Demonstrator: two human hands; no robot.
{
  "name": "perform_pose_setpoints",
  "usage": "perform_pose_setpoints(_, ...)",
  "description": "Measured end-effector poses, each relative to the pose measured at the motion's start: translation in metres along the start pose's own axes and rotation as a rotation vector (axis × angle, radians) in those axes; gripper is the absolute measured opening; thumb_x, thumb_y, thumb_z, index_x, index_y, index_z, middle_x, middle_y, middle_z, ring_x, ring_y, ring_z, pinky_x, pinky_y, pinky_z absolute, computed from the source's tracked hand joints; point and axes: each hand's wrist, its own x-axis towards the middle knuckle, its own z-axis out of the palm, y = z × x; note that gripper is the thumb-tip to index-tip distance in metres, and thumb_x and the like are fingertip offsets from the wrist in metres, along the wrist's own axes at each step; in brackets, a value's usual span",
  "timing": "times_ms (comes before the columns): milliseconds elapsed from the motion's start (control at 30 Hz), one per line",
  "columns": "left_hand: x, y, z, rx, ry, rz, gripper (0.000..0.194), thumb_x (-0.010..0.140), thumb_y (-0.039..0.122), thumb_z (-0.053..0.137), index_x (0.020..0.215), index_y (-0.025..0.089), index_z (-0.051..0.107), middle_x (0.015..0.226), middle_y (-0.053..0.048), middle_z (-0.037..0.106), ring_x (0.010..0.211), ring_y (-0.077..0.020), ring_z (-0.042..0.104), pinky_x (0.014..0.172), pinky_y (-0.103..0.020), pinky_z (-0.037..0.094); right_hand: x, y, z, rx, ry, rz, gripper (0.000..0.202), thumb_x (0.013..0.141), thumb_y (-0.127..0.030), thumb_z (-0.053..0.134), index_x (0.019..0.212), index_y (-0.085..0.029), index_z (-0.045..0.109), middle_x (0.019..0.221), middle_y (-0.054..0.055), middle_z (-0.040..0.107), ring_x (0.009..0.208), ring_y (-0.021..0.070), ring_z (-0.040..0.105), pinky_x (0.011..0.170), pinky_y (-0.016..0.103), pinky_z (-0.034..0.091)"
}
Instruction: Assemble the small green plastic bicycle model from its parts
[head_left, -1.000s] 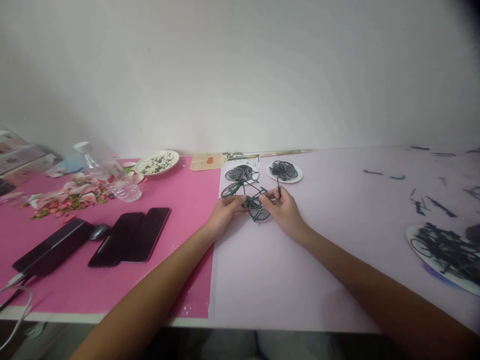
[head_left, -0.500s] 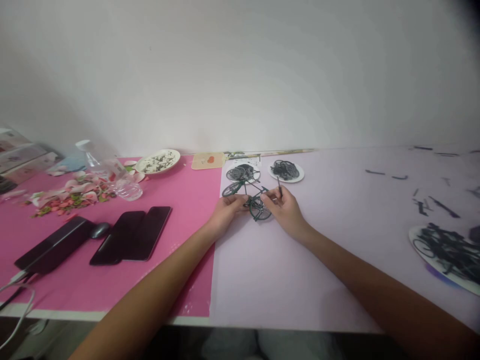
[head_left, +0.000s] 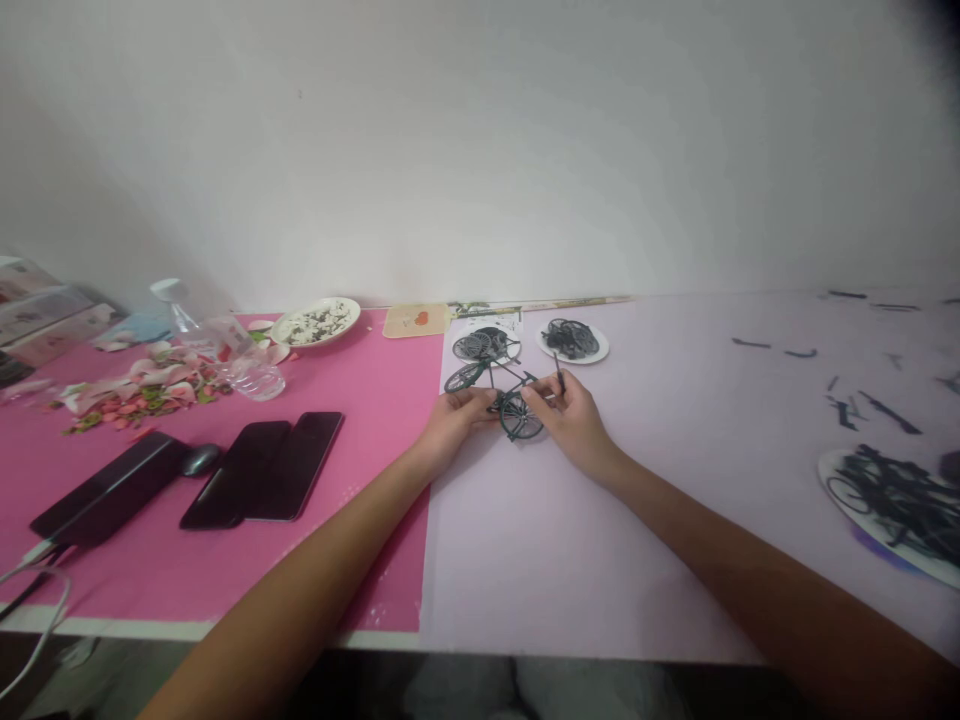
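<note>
- Your left hand (head_left: pixel 452 418) has its grip closed on the small model bicycle (head_left: pixel 504 396), mid-desk (head_left: pixel 570 540).
- Your right hand (head_left: pixel 571 420) pinches a thin dark tool (head_left: pixel 559 372) beside the rear wheel (head_left: pixel 519 417).

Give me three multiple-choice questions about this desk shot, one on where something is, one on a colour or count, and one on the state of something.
1. Where does the water bottle lie?
A. on the pink mat
B. on the right-hand plate
C. between the hands

2. How many phones lie side by side on the mat?
A. one
B. two
C. four

3. What is the right hand holding?
A. nothing
B. a mouse
C. a thin dark tool

Answers: 1 A, the bottle lies on its side on the mat near the petals. 2 B, two dark slabs touch. 3 C, the tool sticks up from its fingers beside the model bike, which the left hand steadies.
</note>
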Motion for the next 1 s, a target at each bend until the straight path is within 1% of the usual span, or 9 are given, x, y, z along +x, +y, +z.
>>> perform_pose_setpoints(133,-0.0009,0.0013,0.0008,0.004,0.016,-0.004,0.041,0.081,0.04,0.083,0.107,0.008,0.076,0.111,-0.017,0.076,0.094,-0.0246,0.075,0.093,-0.04,0.058,-0.0001,0.0,-0.0005,-0.034,0.006,-0.007,0.047,0.087,-0.049,0.075,0.079,-0.026,0.035,0.088,0.002,0.067,0.087,0.0197,0.065,0.078,0.033,0.053)
perform_pose_setpoints(267,-0.0002,0.0009,0.0007,0.006,0.007,-0.004,0.042,0.082,0.041,0.082,0.108,0.009,0.076,0.112,-0.017,0.076,0.094,-0.0249,0.075,0.093,-0.041,0.058,-0.0002,0.0001,-0.0008,-0.028,-0.004,-0.004,0.048,0.086,-0.051,0.075,0.079,-0.026,0.035,0.089,0.003,0.067,0.087,0.0202,0.066,0.078,0.034,0.054)
perform_pose_setpoints(533,-0.0003,0.0005,0.0004,0.015,0.006,-0.003,0.043,0.082,0.042,0.082,0.107,0.008,0.075,0.109,-0.017,0.077,0.094,-0.0253,0.075,0.093,-0.042,0.058,0.0002,0.0031,-0.0009,-0.02,-0.004,-0.007,0.046,0.087,-0.047,0.075,0.079,-0.026,0.035,0.088,0.002,0.066,0.087,0.0195,0.064,0.077,0.033,0.052)
perform_pose_setpoints(667,-0.0004,0.0008,0.0008,0.006,-0.008,0.001,0.044,0.081,0.043,0.083,0.107,0.008,0.075,0.109,-0.017,0.077,0.094,-0.0252,0.074,0.093,-0.041,0.058,0.0003,0.0034,-0.0009,-0.022,-0.001,-0.009,0.047,0.086,-0.049,0.075,0.078,-0.026,0.035,0.088,0.002,0.066,0.086,0.0194,0.065,0.077,0.033,0.053)
perform_pose_setpoints(800,-0.0005,0.0007,0.0012,0.004,0.01,-0.011,0.042,0.081,0.041,0.083,0.107,0.009,0.075,0.11,-0.017,0.076,0.094,-0.0245,0.074,0.093,-0.041,0.058,-0.0001,0.0029,-0.0011,-0.022,-0.008,-0.002,0.047,0.086,-0.05,0.075,0.079,-0.026,0.035,0.088,0.002,0.067,0.086,0.0194,0.065,0.077,0.033,0.054)
perform_pose_setpoints(1000,-0.0001,-0.0006,-0.0002,0.009,0.001,-0.002,0.041,0.082,0.041,0.083,0.107,0.009,0.076,0.111,-0.017,0.076,0.094,-0.0249,0.074,0.093,-0.041,0.058,-0.0004,0.0015,-0.0008,-0.025,-0.006,-0.005,0.047,0.086,-0.05,0.075,0.079,-0.026,0.035,0.089,0.003,0.068,0.089,0.0202,0.066,0.079,0.034,0.054)
